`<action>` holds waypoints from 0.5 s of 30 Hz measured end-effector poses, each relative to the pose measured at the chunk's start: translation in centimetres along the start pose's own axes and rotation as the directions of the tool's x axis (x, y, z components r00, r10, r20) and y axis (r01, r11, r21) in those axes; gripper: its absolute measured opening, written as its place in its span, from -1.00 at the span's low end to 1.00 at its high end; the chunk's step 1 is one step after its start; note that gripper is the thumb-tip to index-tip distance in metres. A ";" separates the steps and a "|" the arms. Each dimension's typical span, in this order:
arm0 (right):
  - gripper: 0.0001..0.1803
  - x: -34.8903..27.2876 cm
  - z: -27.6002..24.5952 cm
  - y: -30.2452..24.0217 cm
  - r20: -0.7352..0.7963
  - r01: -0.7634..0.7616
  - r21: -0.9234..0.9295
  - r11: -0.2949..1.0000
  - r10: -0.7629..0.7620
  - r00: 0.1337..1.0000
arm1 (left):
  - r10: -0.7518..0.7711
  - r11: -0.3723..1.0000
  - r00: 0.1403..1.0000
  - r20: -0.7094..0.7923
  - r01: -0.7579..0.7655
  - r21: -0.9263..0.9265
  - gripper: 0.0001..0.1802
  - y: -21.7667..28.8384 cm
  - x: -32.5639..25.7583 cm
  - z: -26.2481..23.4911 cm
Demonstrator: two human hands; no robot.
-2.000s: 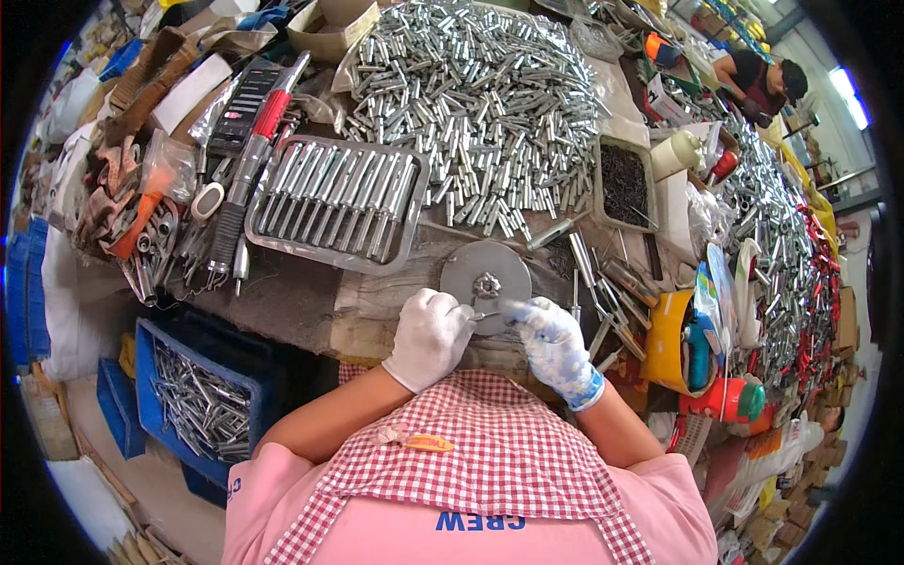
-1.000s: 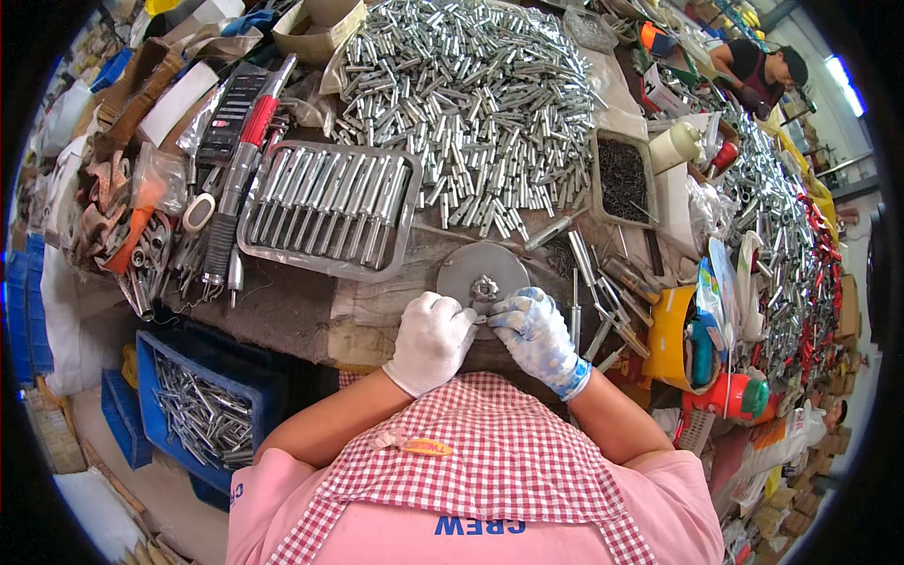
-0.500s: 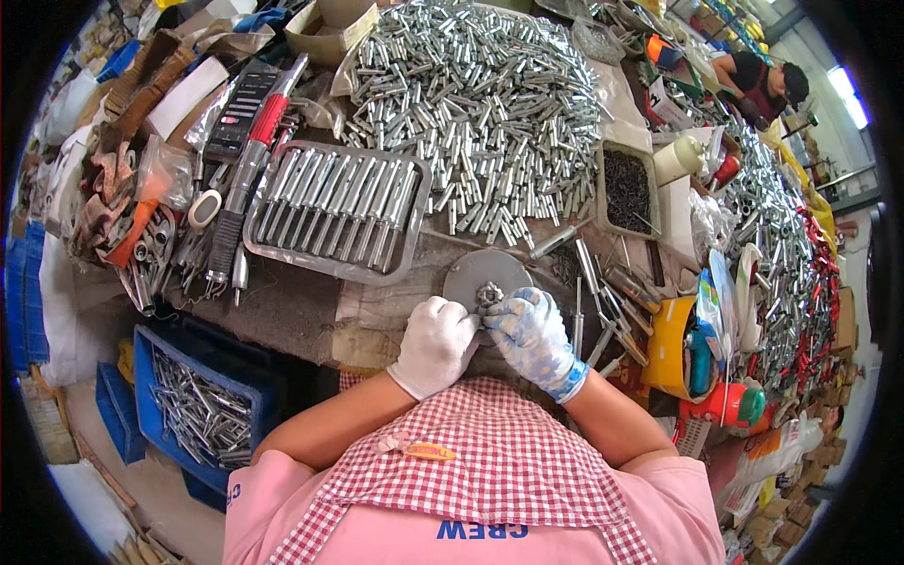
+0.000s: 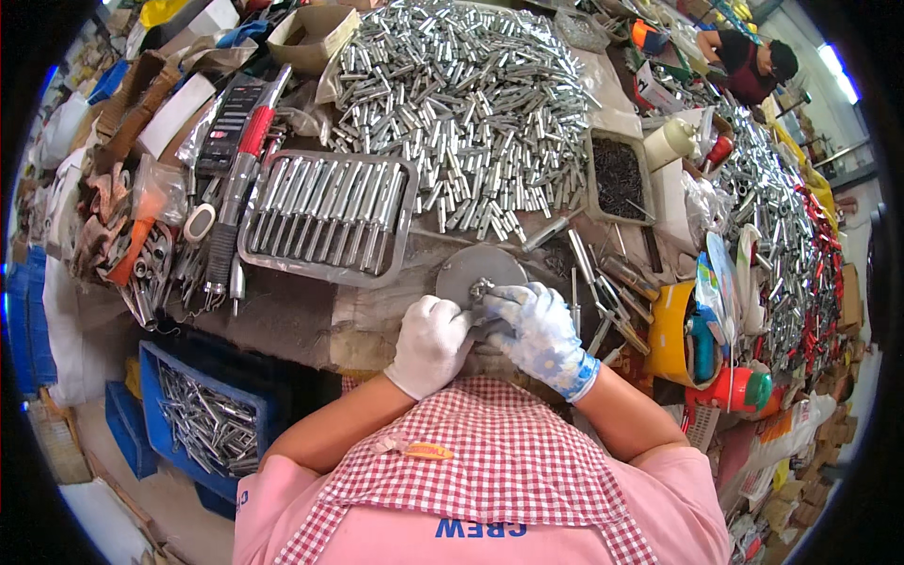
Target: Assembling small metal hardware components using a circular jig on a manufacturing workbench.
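Observation:
A round grey disc (image 4: 461, 271) lies on the bench before me, with a small shiny metal piece (image 4: 481, 288) at its near edge. My left hand (image 4: 431, 341), in a white glove, is closed at the disc's near left. Just right of it is my right hand (image 4: 537, 331), in a white glove with blue patches, its fingers bent beside the metal piece. The fingertips of both hands come close together over a narrow grey gap; whatever they pinch there is hidden. A clear plastic tray (image 4: 325, 268) with a row of metal tubes stands left of the disc.
A large heap of short metal tubes (image 4: 461, 113) spreads at the back. A tray of small dark parts (image 4: 619, 174), loose rods (image 4: 603, 292) and a yellow container (image 4: 670, 330) stand right. Below left is a blue crate of tubes (image 4: 207, 414). Another person (image 4: 753, 66) works far right.
My right hand has shifted slightly down and right, its fingers loosening a little and parting from the left hand. The whole view has shifted slightly.

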State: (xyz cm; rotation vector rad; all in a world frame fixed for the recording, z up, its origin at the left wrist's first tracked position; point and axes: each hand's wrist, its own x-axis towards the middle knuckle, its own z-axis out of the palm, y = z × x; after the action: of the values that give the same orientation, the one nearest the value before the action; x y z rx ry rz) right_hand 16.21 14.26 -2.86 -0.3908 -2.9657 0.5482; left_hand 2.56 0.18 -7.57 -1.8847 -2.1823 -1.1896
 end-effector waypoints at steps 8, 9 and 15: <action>-0.68 -0.3 1.3 -0.6 -0.044 0.207 -0.159 0.965 -0.216 0.975 | 0.030 1.000 0.999 -0.024 -0.030 0.006 -0.84 -0.1 -0.2 0.3; -0.67 -0.3 1.3 -0.7 -0.056 0.174 -0.099 0.980 -0.180 0.982 | 0.026 1.000 1.000 -0.015 -0.026 0.008 -0.83 -0.1 -0.2 0.2; -0.49 -1.8 1.0 0.3 -0.160 0.074 0.060 0.995 -0.063 0.985 | -0.012 1.000 1.000 0.005 0.012 0.015 -0.74 0.4 -0.1 -0.1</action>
State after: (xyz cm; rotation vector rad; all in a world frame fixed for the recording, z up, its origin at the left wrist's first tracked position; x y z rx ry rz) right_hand 17.81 13.67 -4.01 -0.3094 -2.7901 0.5767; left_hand 2.87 -0.03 -7.33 -1.8739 -2.2021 -1.1685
